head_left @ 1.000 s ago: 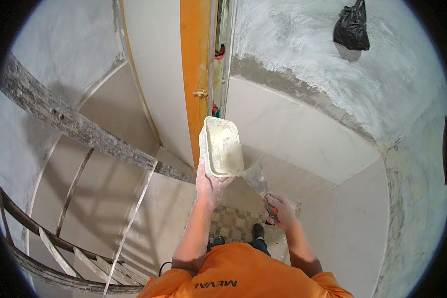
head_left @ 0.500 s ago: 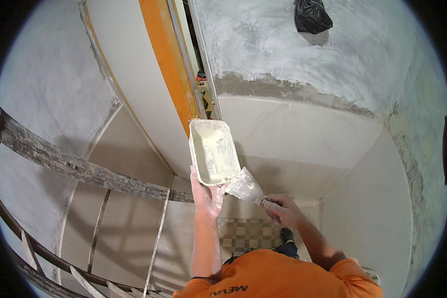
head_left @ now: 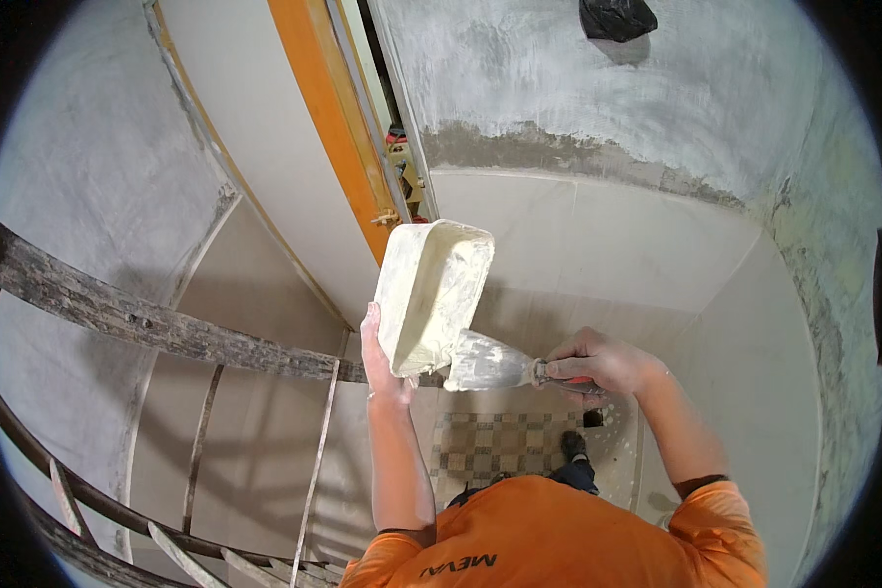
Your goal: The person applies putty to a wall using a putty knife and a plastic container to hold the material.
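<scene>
My left hand (head_left: 386, 361) grips a white rectangular plastic tub (head_left: 399, 294) from its near left side, fingers partly hidden beneath it. The tub is tilted so its opening leans to the right, and pale cream filler coats its inside walls. My right hand (head_left: 606, 365) is closed round the handle of a putty knife (head_left: 495, 363). Its wide metal blade points left, smeared with filler, and the blade's edge is at the tub's near right corner; whether they touch I cannot tell.
A worn wooden ladder (head_left: 157, 328) stands at the left. Ahead is a white and orange door (head_left: 328, 118), slightly ajar. Grey plastered wall (head_left: 519, 78) with a black plastic bag (head_left: 617, 18) lies beyond, tiled panels below. A checkered floor patch (head_left: 495, 446) is near my feet.
The tub has tipped over to the right, showing more of its outer left side. My right hand has moved up and to the right, and the putty knife blade now lies more level.
</scene>
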Demonstrator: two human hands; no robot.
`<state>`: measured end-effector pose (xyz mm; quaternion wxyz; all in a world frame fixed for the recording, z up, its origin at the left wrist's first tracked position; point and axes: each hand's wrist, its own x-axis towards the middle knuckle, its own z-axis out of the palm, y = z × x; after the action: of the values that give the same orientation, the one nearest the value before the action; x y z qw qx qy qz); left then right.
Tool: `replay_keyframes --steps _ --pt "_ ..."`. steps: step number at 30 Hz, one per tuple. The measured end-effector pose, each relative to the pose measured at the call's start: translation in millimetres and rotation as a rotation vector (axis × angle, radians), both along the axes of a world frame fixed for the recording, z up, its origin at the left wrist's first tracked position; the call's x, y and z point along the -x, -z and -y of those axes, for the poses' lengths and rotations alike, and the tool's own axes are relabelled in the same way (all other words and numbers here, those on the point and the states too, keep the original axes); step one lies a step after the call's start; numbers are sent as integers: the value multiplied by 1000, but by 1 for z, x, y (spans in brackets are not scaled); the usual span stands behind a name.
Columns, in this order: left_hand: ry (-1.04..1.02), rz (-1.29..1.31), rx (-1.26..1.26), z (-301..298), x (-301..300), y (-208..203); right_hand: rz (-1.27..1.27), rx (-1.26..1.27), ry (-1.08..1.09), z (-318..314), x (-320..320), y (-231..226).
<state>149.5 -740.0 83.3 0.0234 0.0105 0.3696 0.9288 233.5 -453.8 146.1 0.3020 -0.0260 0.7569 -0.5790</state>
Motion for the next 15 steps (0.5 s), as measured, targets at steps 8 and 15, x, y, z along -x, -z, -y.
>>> replay_keyframes --steps 8,15 --pt "99 3 183 4 1 -11 -60 -216 -153 4 12 -4" --pt "210 141 291 -9 11 -3 128 -85 -131 -4 27 34"
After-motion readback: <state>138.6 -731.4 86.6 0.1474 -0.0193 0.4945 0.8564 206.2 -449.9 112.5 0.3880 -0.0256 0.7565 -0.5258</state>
